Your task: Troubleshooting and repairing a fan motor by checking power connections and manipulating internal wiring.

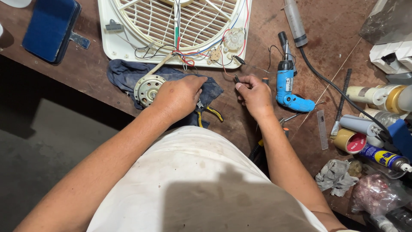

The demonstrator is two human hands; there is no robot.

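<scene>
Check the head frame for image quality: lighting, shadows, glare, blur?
Head view: light is even and bright on the workbench, with no strong glare; a dark shadow falls across the lower white shirt, and the floor at left is dim. The left hand on the dark cloth and the right hand pinching a thin wire are sharp. Slight wide-angle stretch at the edges.

both my forearms reach forward, bare. my left hand lies palm down, knuckles up, fingers curled under. my right hand is loosely fisted, thumb and forefinger pinched together.
</scene>
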